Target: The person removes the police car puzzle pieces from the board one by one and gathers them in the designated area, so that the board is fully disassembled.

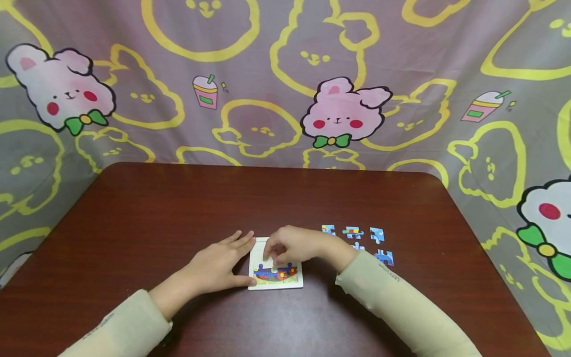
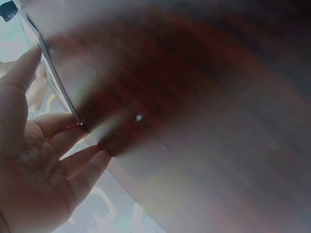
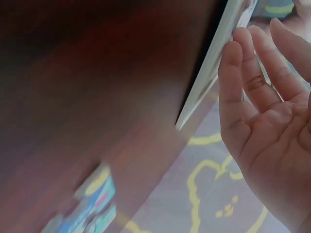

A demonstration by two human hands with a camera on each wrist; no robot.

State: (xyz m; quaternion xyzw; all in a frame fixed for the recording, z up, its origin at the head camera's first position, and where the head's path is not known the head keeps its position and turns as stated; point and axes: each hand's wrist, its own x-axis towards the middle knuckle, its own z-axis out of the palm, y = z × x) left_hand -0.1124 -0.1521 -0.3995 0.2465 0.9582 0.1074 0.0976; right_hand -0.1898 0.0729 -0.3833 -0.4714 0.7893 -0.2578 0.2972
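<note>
My left hand point(image 1: 220, 263) is spread, digits apart, thumb on the near left corner of the puzzle board point(image 1: 278, 286), fingertips around its far left corner. Board lies flat on the counter point(image 1: 267, 198), about midway between left and right edges, well apart from the far edge. My right hand point(image 1: 296, 245) is over the board, fingers bent; can't tell if thumb and finger meet or pinch anything. Fitted pieces point(image 1: 266, 275) fill the board's near side. Loose puzzle pieces point(image 1: 377, 235), at least five, sit toward the counter's right edge, partly behind my right sleeve point(image 1: 392, 292).
</note>
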